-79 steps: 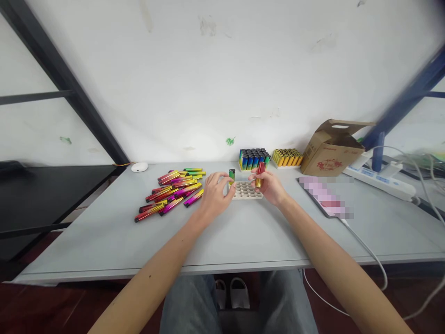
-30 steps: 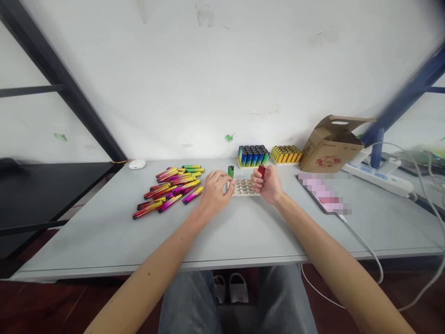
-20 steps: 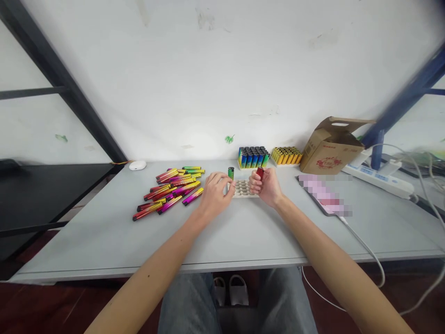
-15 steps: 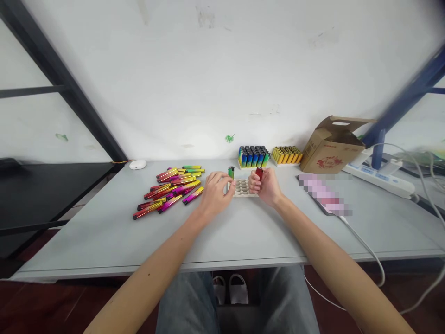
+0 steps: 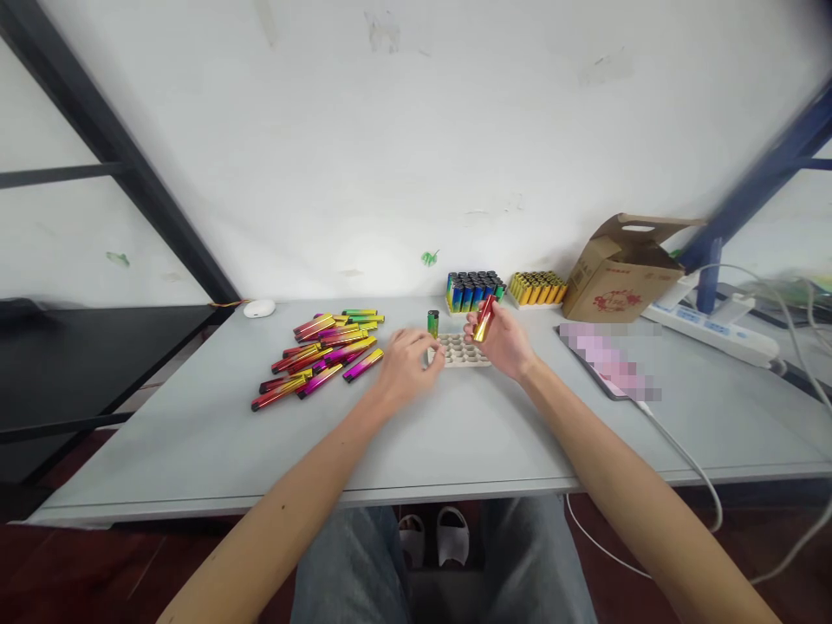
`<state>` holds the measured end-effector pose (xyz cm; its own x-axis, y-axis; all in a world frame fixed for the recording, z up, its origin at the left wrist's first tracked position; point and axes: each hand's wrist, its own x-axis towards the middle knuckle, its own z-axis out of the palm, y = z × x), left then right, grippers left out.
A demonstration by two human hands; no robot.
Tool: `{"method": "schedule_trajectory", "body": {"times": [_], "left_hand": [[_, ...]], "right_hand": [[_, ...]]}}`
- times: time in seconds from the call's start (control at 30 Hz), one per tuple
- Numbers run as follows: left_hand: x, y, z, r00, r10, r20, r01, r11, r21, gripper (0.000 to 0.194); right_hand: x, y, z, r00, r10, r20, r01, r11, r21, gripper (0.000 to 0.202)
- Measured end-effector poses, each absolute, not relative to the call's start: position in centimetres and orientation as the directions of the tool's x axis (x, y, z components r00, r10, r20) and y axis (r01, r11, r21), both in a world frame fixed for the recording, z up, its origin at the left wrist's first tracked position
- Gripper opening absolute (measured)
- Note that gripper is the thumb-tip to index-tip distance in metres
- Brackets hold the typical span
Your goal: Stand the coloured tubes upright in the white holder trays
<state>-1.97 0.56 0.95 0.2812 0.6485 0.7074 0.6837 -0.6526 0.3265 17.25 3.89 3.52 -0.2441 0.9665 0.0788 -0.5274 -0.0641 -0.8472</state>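
A red and gold lighter (image 5: 483, 319) is held tilted in my right hand (image 5: 509, 344), above the right part of a pale tray with round-edged slots (image 5: 464, 351). My left hand (image 5: 411, 364) rests by the tray's left end with its fingers bent; whatever its fingertips touch is too small to make out. One green lighter (image 5: 432, 323) stands upright at the tray's back left corner. To the left lies a loose pile of red, gold, magenta and green lighters (image 5: 321, 351).
Behind the tray stand a block of blue-green lighters (image 5: 474, 293) and a block of yellow ones (image 5: 537, 289). An open cardboard box (image 5: 617, 282), a phone on a cable (image 5: 604, 360) and a power strip (image 5: 721, 334) are at right. A white case (image 5: 259, 308) sits back left.
The lighter in my right hand has gone from upright to tilted, showing its gold end, and that hand has opened up somewhat. My left hand has shifted slightly right and down.
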Motion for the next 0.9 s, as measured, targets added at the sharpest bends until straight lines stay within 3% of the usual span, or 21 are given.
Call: {"method": "schedule_trajectory", "body": {"times": [0.13,0.33,0.43,0.6,0.9], "left_hand": [[-1.6,0.0,0.7,0.489,0.642,0.591,0.575,-0.747,0.335,0.014],[-1.5,-0.3,0.7,0.57,0.679,0.463,0.577,-0.732,0.363,0.016],[-1.5,-0.4,0.8,0.582,0.679,0.447,0.548,-0.734,0.402,0.015],[-1.3,-0.8,1.0,0.631,0.645,0.431,0.475,-0.76,0.443,0.015],[-1.3,-0.9,0.7,0.662,0.611,0.434,0.473,-0.79,0.391,0.018]], "right_hand": [[17.6,4.4,3.1,-0.133,0.983,0.126,-0.436,0.056,-0.898,0.034],[18.2,5.1,2.3,0.024,0.954,0.299,-0.098,0.3,-0.949,0.04],[18.2,5.2,2.0,-0.036,0.958,0.284,0.0,0.285,-0.959,0.039],[17.8,5.1,1.5,-0.143,0.938,0.317,-0.014,0.318,-0.948,0.036],[17.4,5.2,0.8,-0.254,0.916,0.31,0.111,0.346,-0.932,0.033]]}}
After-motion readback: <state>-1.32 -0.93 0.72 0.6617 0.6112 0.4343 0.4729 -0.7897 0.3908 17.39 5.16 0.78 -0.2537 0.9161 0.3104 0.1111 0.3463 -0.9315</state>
